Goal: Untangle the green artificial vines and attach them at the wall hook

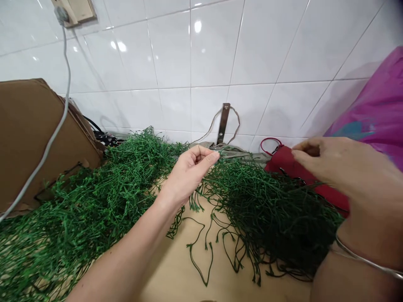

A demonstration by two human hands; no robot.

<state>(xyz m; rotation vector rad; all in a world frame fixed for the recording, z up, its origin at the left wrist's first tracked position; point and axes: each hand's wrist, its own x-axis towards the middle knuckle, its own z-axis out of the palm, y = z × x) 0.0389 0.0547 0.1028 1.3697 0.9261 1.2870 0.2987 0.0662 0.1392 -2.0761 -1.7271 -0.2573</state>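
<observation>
My left hand [192,167] reaches over the middle of the table with thumb and forefinger pinched together. A thin bit of green cord shows at its fingertips, though most of it is hidden. To the right, my right hand [352,167] is held up with its fingers curled and the thumb close to the forefinger; whatever they grip is hidden. Beneath that hand spreads a dark heap of short green cords [267,197] with knotted, frayed ends. Left of my left forearm lies a larger, brighter green heap of cords [103,201].
Several loose cords [201,260] lie on the pale tabletop [170,272]. A cardboard box [40,138] stands left, with a grey cable [52,138] crossing it. A metal bracket [223,123] stands against the tiled wall. A red pouch [280,159] and purple bag [378,100] are right.
</observation>
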